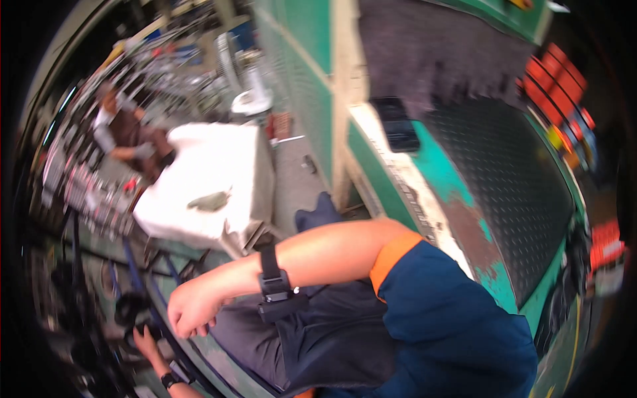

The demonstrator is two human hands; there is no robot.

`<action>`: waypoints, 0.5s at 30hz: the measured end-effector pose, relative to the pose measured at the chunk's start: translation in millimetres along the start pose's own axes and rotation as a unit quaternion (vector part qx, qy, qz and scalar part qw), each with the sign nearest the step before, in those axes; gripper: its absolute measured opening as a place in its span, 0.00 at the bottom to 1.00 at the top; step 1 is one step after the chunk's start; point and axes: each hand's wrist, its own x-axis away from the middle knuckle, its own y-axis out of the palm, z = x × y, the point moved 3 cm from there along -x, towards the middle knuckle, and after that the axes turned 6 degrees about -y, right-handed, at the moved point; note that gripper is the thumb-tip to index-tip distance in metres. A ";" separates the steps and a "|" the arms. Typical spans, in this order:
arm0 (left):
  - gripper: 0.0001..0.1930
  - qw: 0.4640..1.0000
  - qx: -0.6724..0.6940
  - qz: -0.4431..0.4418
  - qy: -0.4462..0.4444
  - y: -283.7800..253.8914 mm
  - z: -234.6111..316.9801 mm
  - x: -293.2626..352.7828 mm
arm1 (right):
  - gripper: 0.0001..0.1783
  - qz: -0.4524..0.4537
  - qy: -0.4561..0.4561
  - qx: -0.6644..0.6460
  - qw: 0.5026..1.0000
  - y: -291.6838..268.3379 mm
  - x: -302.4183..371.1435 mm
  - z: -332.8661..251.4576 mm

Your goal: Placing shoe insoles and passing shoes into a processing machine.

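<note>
My right hand (194,307) hangs over my thigh at the lower left, its fingers curled down. Whatever they hold, if anything, is hidden beneath the hand. A black strap with a small dark device (273,285) circles the right wrist. Lower and farther left, my left hand (147,343) reaches among dark parts, its fingers bent against a dark rounded part (133,308). Blur and shadow hide what it grips there. A black band (171,379) is on the left wrist. Long dark blue bars (156,298) run beside both hands.
A white-covered block (206,166) stands ahead on the left, a greyish piece on top. Beyond it another person (123,129) sits among piled metal parts. On my right is a green bench (438,162) with a black studded mat (501,172) and a dark phone-like object (396,125).
</note>
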 end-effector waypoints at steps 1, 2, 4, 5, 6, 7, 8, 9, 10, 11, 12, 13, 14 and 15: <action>0.28 0.999 0.005 -0.042 -0.008 29.8 2.7 -13.5 | 0.19 0.015 -0.018 0.042 0.999 -18.2 23.5 -8.2; 0.28 0.997 0.005 -0.079 -0.021 51.6 13.5 -26.7 | 0.20 0.021 -0.037 0.087 0.995 -39.8 50.5 -22.8; 0.29 0.998 -0.021 -0.051 -0.037 57.6 10.8 -46.7 | 0.23 0.082 -0.075 0.249 0.962 -74.5 129.8 -89.0; 0.30 0.996 -0.048 -0.021 -0.066 61.5 10.4 -47.7 | 0.23 0.131 -0.088 0.273 0.949 -94.4 176.7 -112.9; 0.31 0.993 -0.067 -0.058 -0.083 90.9 49.8 -39.2 | 0.23 0.238 0.031 0.271 0.932 -102.8 235.8 -136.1; 0.32 0.988 -0.134 -0.001 -0.075 83.7 49.9 -34.6 | 0.23 0.319 0.020 0.282 0.904 -106.3 282.1 -154.1; 0.32 0.975 -0.202 0.055 -0.068 76.0 48.3 -27.9 | 0.22 0.434 0.043 0.323 0.840 -101.9 331.5 -170.4; 0.33 0.968 -0.219 0.096 -0.071 81.0 81.6 -6.7 | 0.22 0.511 0.072 0.351 0.782 -110.3 387.8 -170.9; 0.31 0.965 -0.224 0.133 -0.039 66.1 87.3 14.9 | 0.21 0.598 0.101 0.245 0.756 -114.5 427.9 -176.1; 0.28 0.978 -0.140 0.150 0.046 58.0 96.2 30.5 | 0.22 0.611 0.081 0.350 0.705 -119.0 480.1 -166.9; 0.26 0.976 -0.057 0.165 0.131 50.4 105.0 47.4 | 0.22 0.671 0.092 0.314 0.665 -120.8 531.3 -155.2; 0.24 0.981 0.003 0.104 0.164 45.6 119.9 65.7 | 0.22 0.725 0.080 0.256 0.635 -120.6 569.7 -137.7; 0.22 0.977 0.069 0.040 0.199 46.3 146.7 82.9 | 0.22 0.781 0.092 0.198 0.584 -118.7 614.9 -122.8; 0.19 0.978 0.111 -0.024 0.178 48.1 170.2 101.5 | 0.22 0.830 0.102 0.138 0.531 -118.8 658.8 -101.2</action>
